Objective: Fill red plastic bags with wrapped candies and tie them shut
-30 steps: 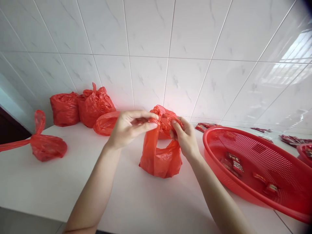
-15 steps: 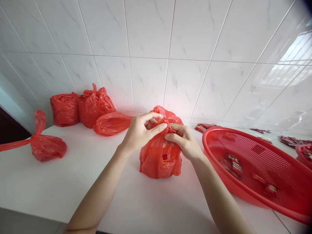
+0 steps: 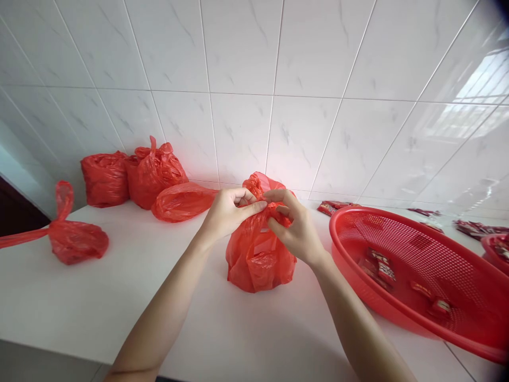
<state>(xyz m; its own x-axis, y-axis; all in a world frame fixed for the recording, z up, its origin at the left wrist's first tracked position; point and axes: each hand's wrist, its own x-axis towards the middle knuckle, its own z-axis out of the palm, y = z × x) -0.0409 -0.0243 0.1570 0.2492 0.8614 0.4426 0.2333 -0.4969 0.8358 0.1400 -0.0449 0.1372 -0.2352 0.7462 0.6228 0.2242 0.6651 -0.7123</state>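
A thin red plastic bag [image 3: 260, 265] stands upright on the white counter [image 3: 167, 307], its top bunched together. My left hand [image 3: 234, 212] pinches the gathered top from the left, thumb and fingers closed on the plastic. From the right, my right hand [image 3: 292, 225] grips the same bunched part, its index fingertip close to my left thumb. Whether a knot lies under the fingers cannot be made out. The bag's contents hardly show through the plastic.
A red perforated basket [image 3: 421, 270] holding several small wrapped packets [image 3: 384, 268] is at the right. More packets [image 3: 334, 207] lie along the wall. Filled red bags [image 3: 155, 175] stand at the back left, a limp bag [image 3: 185, 201] before them. Another tied bag [image 3: 77, 241] sits far left.
My right fingers have shifted up and over the bunched top, nearer my left thumb. The bag's front has folded, covering the printed packet that showed through its gap. My left hand has barely moved.
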